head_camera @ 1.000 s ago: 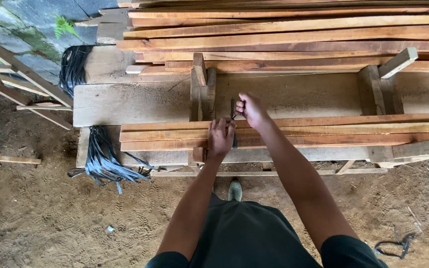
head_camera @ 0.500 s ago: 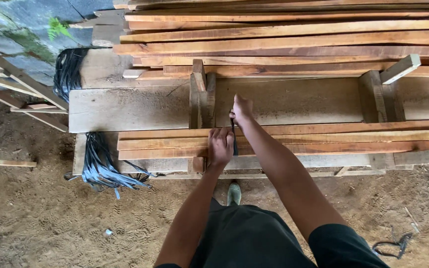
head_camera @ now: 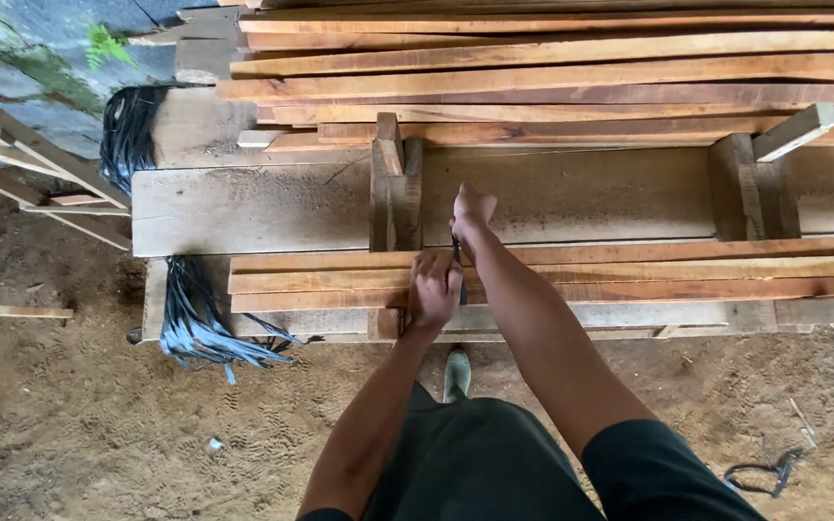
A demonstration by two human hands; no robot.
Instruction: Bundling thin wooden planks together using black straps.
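While both hands point(head_camera: 451, 251) pinch black strap point(head_camera: 457, 253) — rough reddish planks point(head_camera: 629, 275)

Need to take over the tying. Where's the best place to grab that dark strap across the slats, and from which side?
Likely the short run of dark strap between left hand and right hand, pinched from above: it stands taut over the slat bundle, while an upright block crowds its left side.

Black short sleeves, dark shorts, possibly greenish shoe point(head_camera: 456, 371)
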